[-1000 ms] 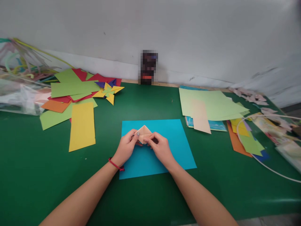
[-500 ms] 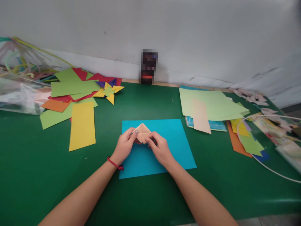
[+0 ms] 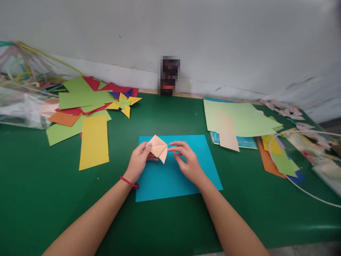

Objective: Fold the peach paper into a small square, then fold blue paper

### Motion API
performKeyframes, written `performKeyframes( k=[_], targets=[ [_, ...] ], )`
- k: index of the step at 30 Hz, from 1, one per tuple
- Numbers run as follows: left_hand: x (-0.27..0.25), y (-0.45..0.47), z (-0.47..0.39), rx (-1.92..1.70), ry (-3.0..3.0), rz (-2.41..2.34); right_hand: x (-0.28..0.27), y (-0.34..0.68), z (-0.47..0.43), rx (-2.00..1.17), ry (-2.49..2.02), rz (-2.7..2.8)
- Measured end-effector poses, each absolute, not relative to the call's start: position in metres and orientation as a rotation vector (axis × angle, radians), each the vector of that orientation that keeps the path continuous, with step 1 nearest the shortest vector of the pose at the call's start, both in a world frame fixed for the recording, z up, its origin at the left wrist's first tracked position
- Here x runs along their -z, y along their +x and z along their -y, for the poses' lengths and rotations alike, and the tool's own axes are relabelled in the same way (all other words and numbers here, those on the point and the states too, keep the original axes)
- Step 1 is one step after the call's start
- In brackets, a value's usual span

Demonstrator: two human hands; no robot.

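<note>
A small peach sheet of folded paper (image 3: 159, 146) is pinched in my left hand (image 3: 139, 155), the thumb on top of its left corner. Creases cross the paper, and one flap points down toward me. My right hand (image 3: 188, 158) is just right of the paper, fingers apart and thumb loose; its fingertips are very close to the paper's right corner, and whether they touch I cannot tell. Beneath both hands lies a blue sheet of paper (image 3: 176, 181). A red cord bracelet (image 3: 129, 182) circles my left wrist.
On the green table (image 3: 53, 199), a yellow paper strip (image 3: 94, 142), green and red sheets and a yellow folded star (image 3: 124, 103) lie left. Pale green sheets (image 3: 239, 115) and a peach strip (image 3: 228, 133) lie right. A pixelated dark object (image 3: 169, 75) leans on the wall.
My right hand has come off the folded paper and moved slightly right, its fingers spreading. The paper has turned in my left hand, and one flap now hangs toward me.
</note>
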State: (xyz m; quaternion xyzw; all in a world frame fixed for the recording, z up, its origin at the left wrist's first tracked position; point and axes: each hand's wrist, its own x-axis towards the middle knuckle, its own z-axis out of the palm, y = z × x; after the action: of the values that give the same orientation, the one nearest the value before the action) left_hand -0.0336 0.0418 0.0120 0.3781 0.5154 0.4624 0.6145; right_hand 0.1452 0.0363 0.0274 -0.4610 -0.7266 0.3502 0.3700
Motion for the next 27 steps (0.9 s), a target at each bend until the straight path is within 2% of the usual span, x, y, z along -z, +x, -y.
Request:
performKeyframes(
  k=[3, 7, 18, 27],
  targets=[
    [-0.012, -0.034, -0.042, -1.057, 0.865, -1.165, -0.031, 0.151, -0.038, -0.766, -1.118, 1.969],
    [-0.011, -0.034, -0.041, -1.024, 0.899, -1.127, -0.028, 0.151, -0.040, -0.739, -1.086, 2.048],
    [-0.011, -0.028, -0.035, -1.010, 1.009, -1.078, -0.024, 0.137, -0.034, -0.988, -1.166, 1.786],
    [-0.009, -0.029, -0.036, -1.022, 1.063, -1.108, -0.025, 0.139, -0.035, -1.062, -1.189, 1.831]
  ],
)
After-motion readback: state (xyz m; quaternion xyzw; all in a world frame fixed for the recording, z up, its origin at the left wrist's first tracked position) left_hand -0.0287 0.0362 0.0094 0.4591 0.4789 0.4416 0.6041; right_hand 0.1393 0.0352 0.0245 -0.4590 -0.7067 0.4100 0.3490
